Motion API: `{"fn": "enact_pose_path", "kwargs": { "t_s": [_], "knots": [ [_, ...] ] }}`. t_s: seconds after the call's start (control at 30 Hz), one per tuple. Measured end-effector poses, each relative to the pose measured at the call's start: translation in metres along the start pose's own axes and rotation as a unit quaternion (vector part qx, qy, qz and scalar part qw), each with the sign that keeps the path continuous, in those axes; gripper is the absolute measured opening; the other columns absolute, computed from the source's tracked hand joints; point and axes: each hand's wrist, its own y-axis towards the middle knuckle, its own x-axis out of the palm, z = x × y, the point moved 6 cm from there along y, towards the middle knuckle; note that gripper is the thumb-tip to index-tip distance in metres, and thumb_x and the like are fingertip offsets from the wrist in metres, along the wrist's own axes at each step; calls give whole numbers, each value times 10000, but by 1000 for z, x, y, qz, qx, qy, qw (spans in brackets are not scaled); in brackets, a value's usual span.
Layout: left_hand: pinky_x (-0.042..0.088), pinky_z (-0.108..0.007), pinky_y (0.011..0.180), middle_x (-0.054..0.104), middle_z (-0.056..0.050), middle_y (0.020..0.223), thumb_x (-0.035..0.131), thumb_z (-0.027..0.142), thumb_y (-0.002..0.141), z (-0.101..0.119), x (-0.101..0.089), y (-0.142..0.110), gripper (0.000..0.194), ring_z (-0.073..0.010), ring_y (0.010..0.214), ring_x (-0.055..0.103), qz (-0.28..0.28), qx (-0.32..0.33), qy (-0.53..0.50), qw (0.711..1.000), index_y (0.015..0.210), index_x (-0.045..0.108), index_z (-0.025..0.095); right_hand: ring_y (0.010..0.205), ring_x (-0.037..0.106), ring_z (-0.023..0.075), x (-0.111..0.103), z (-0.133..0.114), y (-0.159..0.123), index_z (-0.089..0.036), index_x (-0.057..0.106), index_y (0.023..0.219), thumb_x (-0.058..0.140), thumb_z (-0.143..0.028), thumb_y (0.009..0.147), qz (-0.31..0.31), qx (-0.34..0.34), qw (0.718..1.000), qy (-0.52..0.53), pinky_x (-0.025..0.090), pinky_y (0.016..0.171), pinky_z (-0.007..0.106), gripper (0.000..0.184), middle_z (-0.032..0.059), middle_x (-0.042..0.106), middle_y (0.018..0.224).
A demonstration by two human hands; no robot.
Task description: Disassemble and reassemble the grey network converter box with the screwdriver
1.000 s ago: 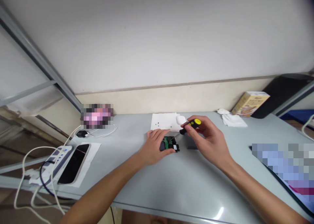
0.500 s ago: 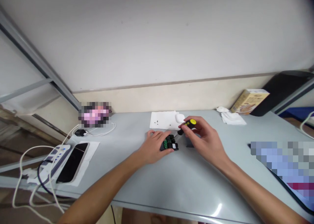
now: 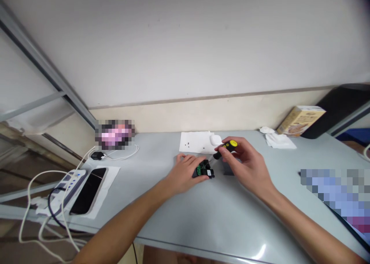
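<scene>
A small black electronic device with a green circuit board [image 3: 206, 172] lies opened up on the grey table. My left hand [image 3: 186, 172] grips it from the left, the thumb on its near edge and the fingers over its far side. In my right hand [image 3: 245, 162] is a black and yellow screwdriver [image 3: 224, 149], tilted with its shaft pointing down and left. Its tip reaches the device's right part; whether it sits on a screw is too small to tell. A dark grey flat piece [image 3: 228, 169] lies beneath my right hand, partly hidden.
Behind the device, white paper [image 3: 194, 142] carries several tiny dark bits, with a white rounded case [image 3: 215, 140] at its right. To the left are a phone [image 3: 89, 190], a power strip [image 3: 66, 187] and cables. Crumpled tissue [image 3: 279, 140] and a yellow box [image 3: 301, 121] stand back right.
The whole view shifts slightly as my head moves. My left hand stays on the device, and the screwdriver remains in my right hand with its tip at the device.
</scene>
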Motion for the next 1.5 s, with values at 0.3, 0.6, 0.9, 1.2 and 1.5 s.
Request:
{"fn": "enact_pose_path", "kwargs": {
  "t_s": [0.3, 0.6, 0.9, 1.2, 1.5],
  "knots": [
    [284, -482, 1163, 650, -68, 1434, 662, 503, 996, -5, -2, -3, 492, -281, 1345, 557, 41, -5, -26, 999, 1428, 535, 305, 857, 714, 325, -3, -5, -4, -381, 651, 1041, 701, -605, 896, 24, 35, 999, 13, 588, 768, 527, 271, 61, 733, 935],
    [306, -476, 1147, 663, -57, 1272, 697, 296, 969, -5, -9, -5, 58, -264, 1297, 555, 133, -23, -22, 991, 1000, 713, 250, 910, 716, 373, -2, -11, -4, -402, 628, 1033, 703, -612, 890, 34, 50, 997, 47, 589, 727, 575, 265, 87, 726, 951],
    [331, -459, 1111, 667, -47, 1228, 704, 295, 976, -6, -9, -6, 65, -249, 1232, 565, 139, -9, -20, 990, 1005, 758, 272, 934, 727, 374, -6, -8, -6, -401, 632, 1029, 704, -611, 885, 43, 59, 996, 41, 563, 594, 504, 265, 92, 730, 962],
    [351, -442, 1089, 686, -45, 1170, 725, 274, 959, -4, -9, -5, 33, -236, 1189, 578, 142, -9, -22, 990, 947, 746, 252, 957, 731, 398, -7, -9, -6, -392, 643, 1018, 728, -605, 867, 41, 58, 996, 60, 568, 582, 520, 275, 98, 731, 974],
    [370, -420, 1038, 704, -39, 1138, 726, 269, 960, -1, -11, -5, 29, -223, 1129, 590, 149, 16, -24, 988, 960, 745, 247, 949, 718, 382, -10, -8, -8, -395, 641, 1011, 742, -601, 854, 44, 64, 995, 69, 538, 580, 496, 278, 100, 713, 968]
  ]
}}
